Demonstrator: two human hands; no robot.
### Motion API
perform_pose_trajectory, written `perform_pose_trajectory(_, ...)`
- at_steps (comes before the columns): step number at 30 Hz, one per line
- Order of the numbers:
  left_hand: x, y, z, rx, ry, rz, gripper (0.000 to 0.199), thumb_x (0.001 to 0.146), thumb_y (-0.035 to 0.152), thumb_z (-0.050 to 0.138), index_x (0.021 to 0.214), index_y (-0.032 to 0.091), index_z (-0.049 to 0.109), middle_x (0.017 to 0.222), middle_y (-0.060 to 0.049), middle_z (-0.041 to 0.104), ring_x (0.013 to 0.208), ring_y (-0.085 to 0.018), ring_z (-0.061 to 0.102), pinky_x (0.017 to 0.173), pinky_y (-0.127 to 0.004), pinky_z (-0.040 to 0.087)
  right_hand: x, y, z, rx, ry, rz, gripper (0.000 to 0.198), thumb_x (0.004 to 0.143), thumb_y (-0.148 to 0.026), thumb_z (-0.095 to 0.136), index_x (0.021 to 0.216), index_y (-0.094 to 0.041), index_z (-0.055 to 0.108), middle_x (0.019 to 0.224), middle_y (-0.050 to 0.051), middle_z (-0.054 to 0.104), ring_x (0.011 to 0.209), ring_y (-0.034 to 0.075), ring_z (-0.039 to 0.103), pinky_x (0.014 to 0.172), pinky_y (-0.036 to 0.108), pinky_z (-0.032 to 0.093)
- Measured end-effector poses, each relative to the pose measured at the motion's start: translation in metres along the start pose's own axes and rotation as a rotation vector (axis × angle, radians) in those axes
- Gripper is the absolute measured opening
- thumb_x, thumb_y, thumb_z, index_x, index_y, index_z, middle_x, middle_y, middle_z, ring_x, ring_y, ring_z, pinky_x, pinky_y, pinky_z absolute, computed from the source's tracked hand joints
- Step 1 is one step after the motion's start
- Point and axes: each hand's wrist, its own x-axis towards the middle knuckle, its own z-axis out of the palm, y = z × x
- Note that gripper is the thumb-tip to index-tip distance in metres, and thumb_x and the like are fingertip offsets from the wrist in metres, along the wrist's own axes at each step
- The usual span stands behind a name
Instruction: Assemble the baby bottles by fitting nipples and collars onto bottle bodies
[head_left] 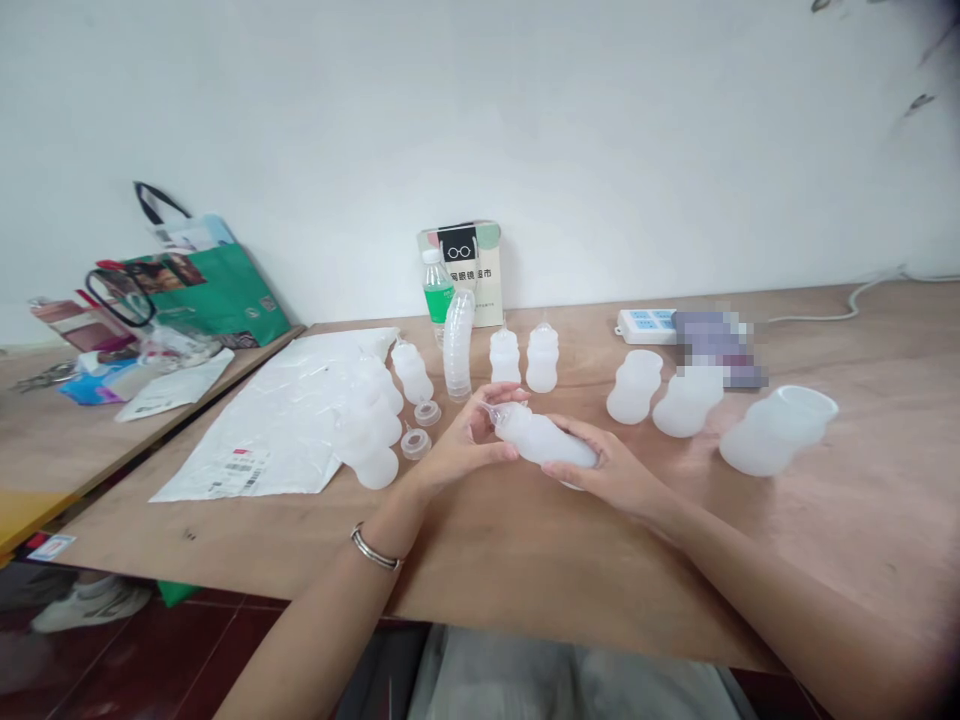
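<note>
A milky white squeeze bottle (546, 441) with a clear pointed nozzle cap (510, 415) lies tilted between my hands, above the front of the table. My left hand (459, 445) curls its thumb and fingers around the cap end. Around the lower body, my right hand (624, 470) is closed. Two capped bottles (542, 358) stand just behind, and several more capped bottles (375, 440) cluster to the left. Two loose clear caps (416, 443) lie beside that cluster. On the right are three bottles without nozzles, among them a wide-mouthed one (772, 432).
A curved stack of clear caps (457, 350) stands near a green-labelled water bottle (438, 300) and a paper bag (487, 285). A white plastic mailer (262, 420) covers the table's left side. Behind on the right lie a power strip (645, 325) and a blurred-out object (720, 345).
</note>
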Motion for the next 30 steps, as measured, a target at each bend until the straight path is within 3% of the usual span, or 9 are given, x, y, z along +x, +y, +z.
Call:
perform_pose_trajectory(4, 0.000, 0.000, 0.002, 0.054, 0.056, -0.027, 0.068, 0.067, 0.036, 0.078, 0.126, 0.025, 0.047, 0.128, -0.011, 0.050, 0.114, -0.024, 0.048, 0.090, -0.035, 0.043, -0.003, 0.002, -0.002, 0.065, -0.012, -0.027, 0.054, 0.074, -0.041, 0.069, 0.123, -0.023, 0.056, 0.119, 0.005, 0.064, 0.108, 0.025, 0.060, 0.089, 0.035, 0.050)
perform_pose_trajectory(9, 0.002, 0.002, 0.000, 0.051, 0.211, 0.027, 0.052, 0.075, 0.043, 0.069, 0.118, 0.021, 0.051, 0.115, -0.010, 0.056, 0.107, -0.022, 0.052, 0.090, -0.034, 0.042, -0.006, 0.001, -0.005, 0.188, 0.058, -0.081, 0.054, 0.072, -0.045, 0.069, 0.119, -0.022, 0.058, 0.113, 0.006, 0.066, 0.102, 0.026, 0.062, 0.081, 0.034, 0.052)
perform_pose_trajectory(13, 0.000, 0.001, 0.002, 0.072, 0.111, 0.063, 0.064, 0.070, 0.055, 0.070, 0.120, 0.021, 0.051, 0.117, -0.010, 0.055, 0.107, -0.022, 0.052, 0.090, -0.032, 0.041, -0.004, 0.000, -0.002, 0.138, 0.069, -0.045, 0.054, 0.074, -0.044, 0.068, 0.123, -0.023, 0.056, 0.118, 0.006, 0.064, 0.106, 0.026, 0.060, 0.085, 0.036, 0.052)
perform_pose_trajectory(17, -0.004, 0.001, 0.006, 0.145, 0.016, 0.066, 0.070, 0.068, 0.054, 0.071, 0.126, 0.025, 0.047, 0.122, -0.010, 0.053, 0.111, -0.024, 0.050, 0.091, -0.034, 0.041, -0.003, -0.002, 0.003, 0.038, -0.030, 0.009, 0.055, 0.077, -0.045, 0.065, 0.126, -0.024, 0.052, 0.121, 0.006, 0.062, 0.106, 0.025, 0.060, 0.089, 0.039, 0.051)
perform_pose_trajectory(21, -0.003, 0.002, 0.006, 0.171, 0.015, 0.054, 0.059, 0.074, 0.055, 0.065, 0.122, 0.023, 0.051, 0.121, -0.011, 0.055, 0.111, -0.024, 0.051, 0.090, -0.033, 0.042, -0.006, -0.007, 0.004, -0.012, -0.108, -0.014, 0.051, 0.078, -0.044, 0.065, 0.125, -0.025, 0.053, 0.122, 0.005, 0.061, 0.107, 0.025, 0.060, 0.090, 0.038, 0.049)
perform_pose_trajectory(25, -0.004, 0.005, 0.005, 0.205, -0.019, 0.018, 0.054, 0.077, 0.059, 0.059, 0.115, 0.021, 0.057, 0.119, -0.011, 0.057, 0.108, -0.024, 0.054, 0.086, -0.032, 0.044, -0.009, -0.009, 0.003, 0.084, -0.232, 0.020, 0.053, 0.078, -0.044, 0.065, 0.127, -0.025, 0.053, 0.117, 0.004, 0.064, 0.100, 0.023, 0.063, 0.081, 0.034, 0.053)
perform_pose_trajectory(30, -0.008, 0.008, 0.005, 0.294, -0.024, -0.054, 0.056, 0.078, 0.063, 0.055, 0.113, 0.019, 0.059, 0.114, -0.011, 0.059, 0.101, -0.023, 0.055, 0.080, -0.030, 0.044, -0.008, -0.009, 0.005, 0.013, -0.147, 0.026, 0.056, 0.077, -0.044, 0.066, 0.128, -0.025, 0.053, 0.124, 0.006, 0.061, 0.106, 0.025, 0.060, 0.087, 0.038, 0.050)
